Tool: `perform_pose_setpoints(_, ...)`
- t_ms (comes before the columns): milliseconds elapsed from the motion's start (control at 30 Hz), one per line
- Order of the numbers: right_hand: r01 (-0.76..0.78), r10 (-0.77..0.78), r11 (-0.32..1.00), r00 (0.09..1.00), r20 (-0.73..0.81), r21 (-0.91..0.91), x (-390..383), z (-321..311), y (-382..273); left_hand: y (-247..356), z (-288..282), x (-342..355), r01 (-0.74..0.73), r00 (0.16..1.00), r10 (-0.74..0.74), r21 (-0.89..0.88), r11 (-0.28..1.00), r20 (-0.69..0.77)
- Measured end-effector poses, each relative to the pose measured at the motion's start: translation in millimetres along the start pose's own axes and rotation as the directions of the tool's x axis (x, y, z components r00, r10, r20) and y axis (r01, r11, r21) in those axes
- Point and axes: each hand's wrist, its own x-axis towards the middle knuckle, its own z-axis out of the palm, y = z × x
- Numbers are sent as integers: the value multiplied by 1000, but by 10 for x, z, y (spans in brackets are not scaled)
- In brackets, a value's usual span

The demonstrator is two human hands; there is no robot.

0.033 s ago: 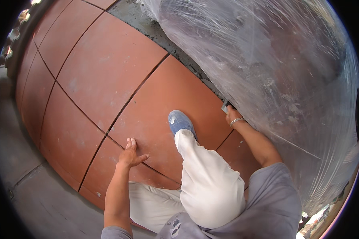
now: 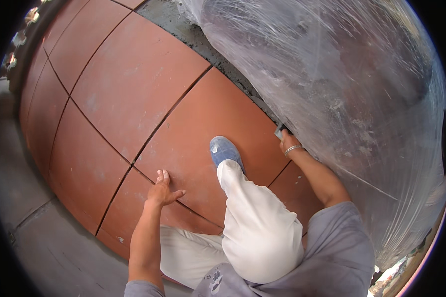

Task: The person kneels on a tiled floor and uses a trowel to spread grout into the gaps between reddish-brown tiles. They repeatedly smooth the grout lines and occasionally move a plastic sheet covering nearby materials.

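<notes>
My right hand [image 2: 288, 141] is closed on the handle of a trowel [image 2: 279, 131] at the right edge of a large terracotta tile [image 2: 198, 133]. The trowel's grey blade [image 2: 259, 103] points up along the strip of wet grey mortar [image 2: 223, 64] beside the tile; part of it is hard to make out. Over a tile joint at lower left, my left hand [image 2: 163, 190] has its fingers stretched and thumb apart, holding nothing. It is at or just above the tile surface; I cannot tell whether it touches. My blue shoe [image 2: 224, 150] stands on the same large tile.
Clear plastic sheeting [image 2: 332, 109] covers something bulky on the right, close against my right forearm. More terracotta tiles [image 2: 86, 158] with dark open joints spread to the left. Beyond them lies a grey concrete floor [image 2: 49, 242].
</notes>
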Motion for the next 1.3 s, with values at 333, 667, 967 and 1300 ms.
perform_pose_setpoints(333, 15, -14, 999, 1000, -4, 33, 198, 229, 139, 72, -40, 61, 21, 1000, -21, 13, 1000, 8)
perform_pose_setpoints(667, -92, 122, 982, 975, -187, 166, 732, -16, -531, 45, -18, 39, 36, 999, -36, 39, 999, -8)
perform_pose_setpoints(967, 39, -46, 997, 992, -118, -62, 442, -180, -490, 43, -47, 28, 42, 999, -42, 86, 995, 0)
perform_pose_setpoints(1300, -1, 0, 1000, 999, -51, -26, 117, -126, -267, 53, -66, -2, 33, 999, -33, 55, 998, -8)
